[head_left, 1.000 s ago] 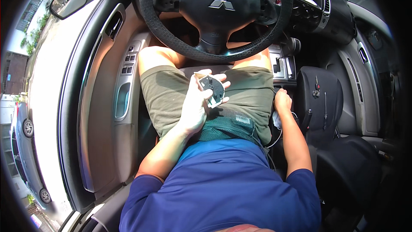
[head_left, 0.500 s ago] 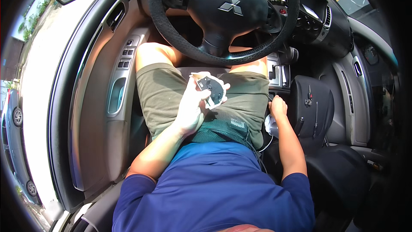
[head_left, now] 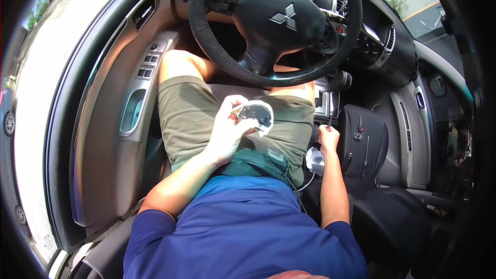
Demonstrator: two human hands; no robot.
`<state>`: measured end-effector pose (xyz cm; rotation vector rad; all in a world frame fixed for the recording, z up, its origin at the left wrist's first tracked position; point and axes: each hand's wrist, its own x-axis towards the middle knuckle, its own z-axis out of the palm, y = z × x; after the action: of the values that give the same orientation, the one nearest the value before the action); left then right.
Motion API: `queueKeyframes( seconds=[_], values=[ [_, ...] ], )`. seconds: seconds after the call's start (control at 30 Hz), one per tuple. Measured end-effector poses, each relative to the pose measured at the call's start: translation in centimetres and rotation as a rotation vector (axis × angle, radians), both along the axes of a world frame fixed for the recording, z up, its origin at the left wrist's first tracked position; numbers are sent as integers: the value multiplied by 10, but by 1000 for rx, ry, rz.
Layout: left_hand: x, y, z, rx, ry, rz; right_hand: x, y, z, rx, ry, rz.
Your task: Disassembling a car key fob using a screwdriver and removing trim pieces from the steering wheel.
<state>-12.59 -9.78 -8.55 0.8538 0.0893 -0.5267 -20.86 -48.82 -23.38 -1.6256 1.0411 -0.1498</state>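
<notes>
My left hand is raised over my lap, its fingers and thumb closed on the edge of a small rounded part with a pale rim and a dark inner face. That dark face is turned up; its exact kind cannot be made out. Beside the centre console, my right hand is closed around a thin dark rod that points up and away from me. Just below that hand lies a crumpled white bundle, with a white cable near it.
The steering wheel stands in front of my knees. On the seat to the right lie a small red-and-dark item, a long thin tool and a short dark stick. The gear selector is beyond my right hand. A door panel bounds the left.
My left hand has tilted the rounded part. My right hand has come up slightly, and the dark rod now shows above its fingers. The whole view has shifted a little.
</notes>
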Motion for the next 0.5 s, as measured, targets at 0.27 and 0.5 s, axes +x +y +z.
queueKeyframes(
  seconds=[0.27, 0.5],
  values=[
    [-5, -2, 14, 151, -342, 54, 45, 95, 152, -153, -509, 342],
    [-12, -5, 12, 131, -615, 249, 41, 205, 211, 62, -669, 548]
  ],
)
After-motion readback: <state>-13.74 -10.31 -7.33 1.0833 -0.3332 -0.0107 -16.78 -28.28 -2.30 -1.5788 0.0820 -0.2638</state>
